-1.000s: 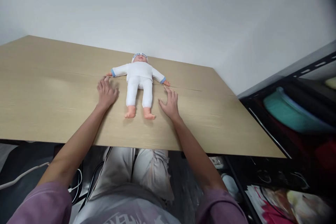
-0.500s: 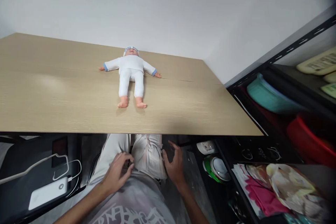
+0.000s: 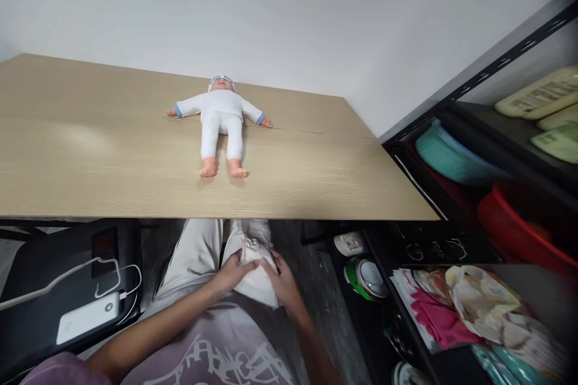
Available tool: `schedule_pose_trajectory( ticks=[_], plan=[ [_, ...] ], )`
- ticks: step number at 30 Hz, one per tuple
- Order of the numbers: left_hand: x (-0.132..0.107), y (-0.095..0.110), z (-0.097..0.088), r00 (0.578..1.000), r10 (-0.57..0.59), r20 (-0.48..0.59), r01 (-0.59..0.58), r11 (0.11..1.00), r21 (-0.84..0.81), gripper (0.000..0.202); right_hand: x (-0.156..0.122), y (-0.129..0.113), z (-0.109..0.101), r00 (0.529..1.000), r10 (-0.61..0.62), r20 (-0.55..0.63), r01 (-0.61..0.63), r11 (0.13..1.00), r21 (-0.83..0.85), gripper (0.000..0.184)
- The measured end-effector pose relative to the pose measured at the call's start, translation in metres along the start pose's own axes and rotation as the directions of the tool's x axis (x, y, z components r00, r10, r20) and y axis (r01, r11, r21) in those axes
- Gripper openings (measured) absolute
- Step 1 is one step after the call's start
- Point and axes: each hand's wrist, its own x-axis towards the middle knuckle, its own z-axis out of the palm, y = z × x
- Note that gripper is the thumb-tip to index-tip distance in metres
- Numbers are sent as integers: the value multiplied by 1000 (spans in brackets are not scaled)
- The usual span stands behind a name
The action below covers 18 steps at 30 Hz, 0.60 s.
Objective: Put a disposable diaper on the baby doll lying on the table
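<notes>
On the table lies a baby doll (image 3: 221, 114) in a white suit with blue cuffs. It is on its back, arms spread, feet towards me, and neither hand touches it. Below the table edge, pale wrinkled cloth (image 3: 255, 284) with thin laces lies over my lap; whether it is a separate piece or my trouser leg, I cannot tell. My left hand (image 3: 235, 271) is closed on its left side, partly hiding the cloth. From the other side my right hand (image 3: 280, 280) grips it, fingers curled round. Both thumbs nearly meet over the cloth.
The wooden table (image 3: 112, 174) stands against the wall. At left, a white power bank (image 3: 88, 317) with cables lies on a black seat (image 3: 31, 283). To the right, shelves hold a teal basin (image 3: 456, 153), a red basin (image 3: 519, 222), a can (image 3: 368, 278) and a pink cloth (image 3: 445, 319).
Both hands have moved in towards each other and closed on the pale cloth; before, they hovered apart with fingers loose. The view has shifted slightly. The doll lies as before.
</notes>
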Motion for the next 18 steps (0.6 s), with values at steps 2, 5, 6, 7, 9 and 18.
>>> schedule_pose_trajectory(
  ticks=[2,5,6,7,9,18],
  plan=[
    [-54,20,5,999,51,4,-51,998,-25,88,-43,-36,-10,998,-57,8,57,998,-18,68],
    [-138,54,8,984,180,7,-180,983,21,72,-106,-81,-22,970,-236,52,239,968,-78,71],
    [-160,64,7,977,215,10,-215,975,57,71,-119,-93,-23,951,-304,63,308,949,-66,71],
    [-175,72,6,971,238,-1,-237,968,78,72,-127,-103,-22,928,-366,73,370,927,-59,70],
    [-188,87,3,961,269,-62,-264,961,81,76,-127,-121,-12,884,-459,88,465,884,-54,65],
    [-132,101,-29,886,278,-370,-318,947,-50,86,-42,-147,64,841,-506,191,526,848,-68,55]
  ],
)
